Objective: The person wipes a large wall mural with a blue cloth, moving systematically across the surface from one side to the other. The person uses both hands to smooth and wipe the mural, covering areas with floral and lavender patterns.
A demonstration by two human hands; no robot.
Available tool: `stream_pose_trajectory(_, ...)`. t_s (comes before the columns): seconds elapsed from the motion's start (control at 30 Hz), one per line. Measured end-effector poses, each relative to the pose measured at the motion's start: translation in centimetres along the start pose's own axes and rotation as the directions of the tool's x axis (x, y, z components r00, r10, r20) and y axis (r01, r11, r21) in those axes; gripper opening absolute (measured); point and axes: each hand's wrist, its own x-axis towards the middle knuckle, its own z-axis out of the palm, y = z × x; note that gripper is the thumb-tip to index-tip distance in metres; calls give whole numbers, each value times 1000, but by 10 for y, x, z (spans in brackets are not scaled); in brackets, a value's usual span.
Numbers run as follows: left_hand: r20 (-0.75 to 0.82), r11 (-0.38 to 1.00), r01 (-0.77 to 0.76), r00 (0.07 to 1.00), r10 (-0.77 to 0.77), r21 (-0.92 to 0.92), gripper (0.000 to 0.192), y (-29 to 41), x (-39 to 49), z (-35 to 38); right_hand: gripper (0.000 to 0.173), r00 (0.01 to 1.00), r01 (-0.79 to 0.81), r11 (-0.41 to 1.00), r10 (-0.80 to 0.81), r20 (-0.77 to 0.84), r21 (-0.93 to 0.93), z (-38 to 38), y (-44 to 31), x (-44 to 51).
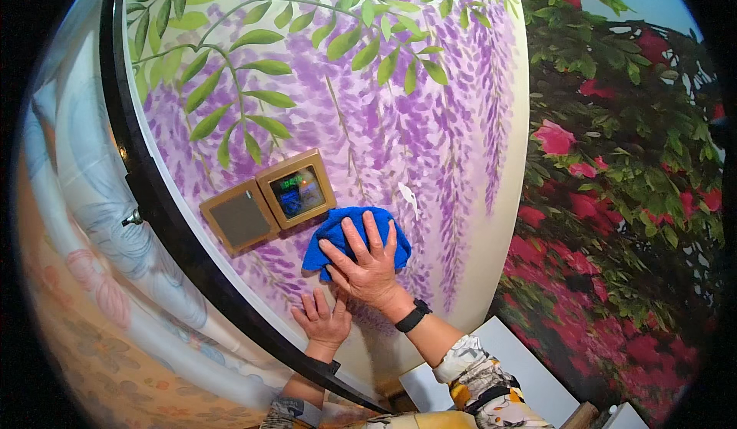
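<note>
My right hand (365, 271), with a dark band on its wrist, presses a bunched blue cloth (335, 230) against a wall painted with purple wisteria (380, 124). Its fingers are spread over the cloth. Lower and to the left, my left hand (323, 321) rests with fingers apart on or just off the same wall and holds nothing. Just above and left of the cloth is a gold-framed wall panel (296, 188) with a lit digital display. Its grey-faced, gold-framed neighbour (239, 215) joins it on the left, perhaps an opened cover.
A black frame edge (167, 233) with a small metal knob (133, 218) curves along the left. Pale patterned fabric (132, 256) hangs beyond it. To the right is a wall picture of pink flowers (610, 199). A white flat surface (512, 360) lies at lower right.
</note>
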Motion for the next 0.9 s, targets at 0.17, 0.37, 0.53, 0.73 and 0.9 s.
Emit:
stream_pose_trajectory(0.17,-31,1000,6,999,-5,24,47,-2,2,0,42,998,2,996,-7,-59,-84,-11,45,10)
stream_pose_trajectory(0.37,-43,1000,-20,999,21,2,50,0,1,0,48,921,-333,908,255,-296,-253,-31,151,10)
stream_pose_trajectory(0.53,-61,999,-39,997,37,-19,51,1,4,-2,50,710,-681,703,564,-422,-205,-31,184,-7)
stream_pose_trajectory(0.73,-62,999,-38,997,37,-30,55,-3,3,-3,53,899,-407,891,351,-262,-203,-6,88,-8)
stream_pose_trajectory(0.9,-49,999,-34,998,32,-33,48,-2,3,1,50,985,-152,976,136,-110,-157,-12,57,18)
